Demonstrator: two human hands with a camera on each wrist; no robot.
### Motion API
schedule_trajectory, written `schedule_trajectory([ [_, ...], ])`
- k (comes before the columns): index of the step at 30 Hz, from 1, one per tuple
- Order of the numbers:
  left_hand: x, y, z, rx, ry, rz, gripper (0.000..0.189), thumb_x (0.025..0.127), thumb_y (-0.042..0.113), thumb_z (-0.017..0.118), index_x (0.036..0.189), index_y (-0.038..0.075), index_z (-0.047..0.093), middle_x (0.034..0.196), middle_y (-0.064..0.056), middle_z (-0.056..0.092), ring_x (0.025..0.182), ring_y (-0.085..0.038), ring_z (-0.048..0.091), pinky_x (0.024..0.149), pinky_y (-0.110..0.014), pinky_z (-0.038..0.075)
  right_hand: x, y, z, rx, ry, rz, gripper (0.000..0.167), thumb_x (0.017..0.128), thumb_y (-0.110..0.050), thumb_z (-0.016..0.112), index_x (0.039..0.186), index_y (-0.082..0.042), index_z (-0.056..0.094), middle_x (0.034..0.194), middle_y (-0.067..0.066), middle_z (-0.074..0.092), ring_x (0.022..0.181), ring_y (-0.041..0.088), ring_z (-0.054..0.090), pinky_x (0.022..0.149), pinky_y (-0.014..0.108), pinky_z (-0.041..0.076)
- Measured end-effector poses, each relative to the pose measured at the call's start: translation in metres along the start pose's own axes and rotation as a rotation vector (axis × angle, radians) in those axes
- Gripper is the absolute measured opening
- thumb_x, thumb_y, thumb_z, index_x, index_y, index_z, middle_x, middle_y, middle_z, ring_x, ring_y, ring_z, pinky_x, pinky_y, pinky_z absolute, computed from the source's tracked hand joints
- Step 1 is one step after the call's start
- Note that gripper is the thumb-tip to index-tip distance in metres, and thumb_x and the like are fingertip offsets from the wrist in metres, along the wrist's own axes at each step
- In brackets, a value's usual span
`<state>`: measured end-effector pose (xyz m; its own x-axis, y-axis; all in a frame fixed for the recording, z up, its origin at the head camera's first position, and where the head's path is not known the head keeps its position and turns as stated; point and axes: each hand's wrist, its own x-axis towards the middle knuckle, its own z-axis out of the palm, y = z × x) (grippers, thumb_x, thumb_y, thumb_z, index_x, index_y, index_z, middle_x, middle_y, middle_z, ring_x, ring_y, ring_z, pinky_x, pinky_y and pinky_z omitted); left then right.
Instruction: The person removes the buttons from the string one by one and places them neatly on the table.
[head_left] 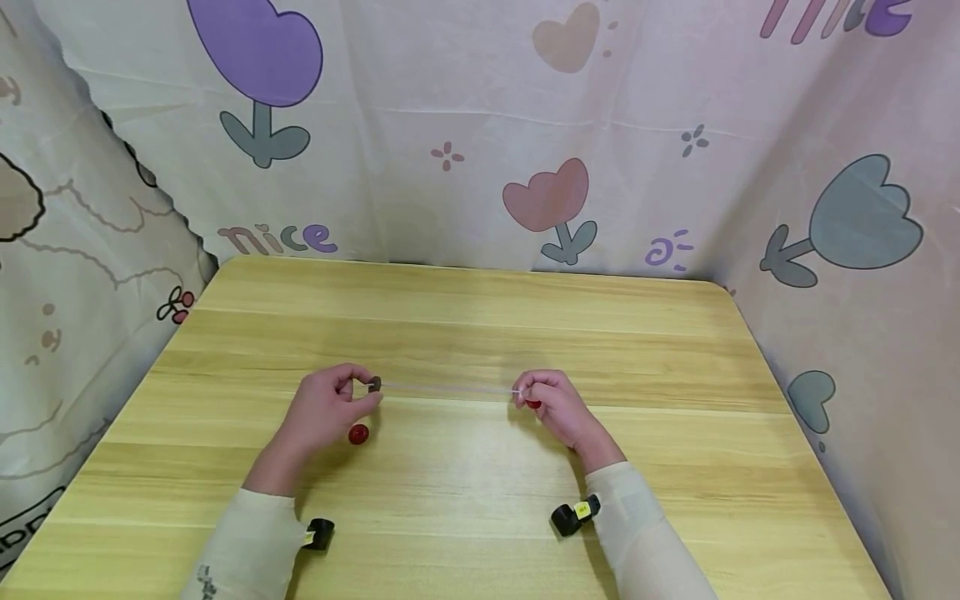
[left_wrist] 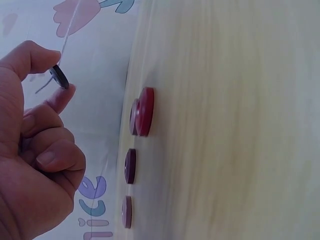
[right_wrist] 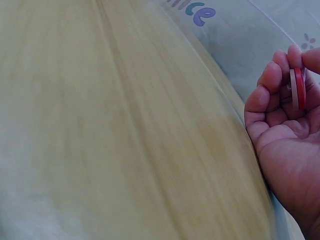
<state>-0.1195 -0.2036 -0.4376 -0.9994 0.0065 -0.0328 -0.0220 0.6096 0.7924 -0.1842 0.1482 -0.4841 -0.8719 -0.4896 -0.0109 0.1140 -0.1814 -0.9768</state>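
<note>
My left hand pinches a dark button between thumb and index finger, its other fingers curled in. A thin pale string runs from that button across to my right hand, and a short end pokes out on the button's near side. The right hand pinches the string at its fingertips. Beside its curled fingers sit a red button and a whitish one, face to face; whether the string passes through them I cannot tell. A loose red button lies below the left hand.
In the left wrist view a pale button shows behind the red one, with a dark maroon button and a pinkish button in a row. The wooden table meets a printed curtain at its back.
</note>
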Motion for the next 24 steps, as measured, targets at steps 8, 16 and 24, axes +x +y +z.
schedule_trajectory([
  [8, -0.004, -0.007, -0.007, -0.009, 0.003, -0.013, 0.024, 0.088, 0.024, 0.077, 0.104, 0.009, 0.068, 0.058, 0.003, 0.031, 0.050, -0.014, 0.032, 0.046, -0.029, 0.030, 0.000, 0.000, 0.000, 0.004, -0.014, -0.012, 0.016, 0.083, 0.004, 0.047, 0.077, 0.006, 0.061, 0.081, 0.007, 0.060, 0.077, 0.019, 0.054, 0.072, 0.029, 0.046],
  [16, -0.010, -0.017, -0.012, 0.023, 0.036, -0.030, 0.027, 0.084, 0.033, 0.082, 0.098, 0.015, 0.068, 0.058, 0.001, 0.031, 0.051, -0.016, 0.031, 0.046, -0.029, 0.029, 0.000, 0.001, 0.001, 0.019, -0.020, -0.018, 0.018, 0.082, 0.003, 0.047, 0.076, 0.000, 0.063, 0.080, 0.006, 0.060, 0.078, 0.019, 0.054, 0.073, 0.029, 0.046],
  [24, -0.023, -0.025, -0.022, 0.054, 0.035, -0.043, 0.023, 0.087, 0.025, 0.079, 0.102, 0.010, 0.071, 0.059, 0.003, 0.032, 0.050, -0.014, 0.033, 0.047, -0.029, 0.031, 0.001, 0.000, 0.001, 0.017, -0.026, -0.040, 0.020, 0.084, 0.004, 0.047, 0.076, -0.002, 0.064, 0.080, 0.006, 0.061, 0.078, 0.019, 0.055, 0.073, 0.029, 0.047],
])
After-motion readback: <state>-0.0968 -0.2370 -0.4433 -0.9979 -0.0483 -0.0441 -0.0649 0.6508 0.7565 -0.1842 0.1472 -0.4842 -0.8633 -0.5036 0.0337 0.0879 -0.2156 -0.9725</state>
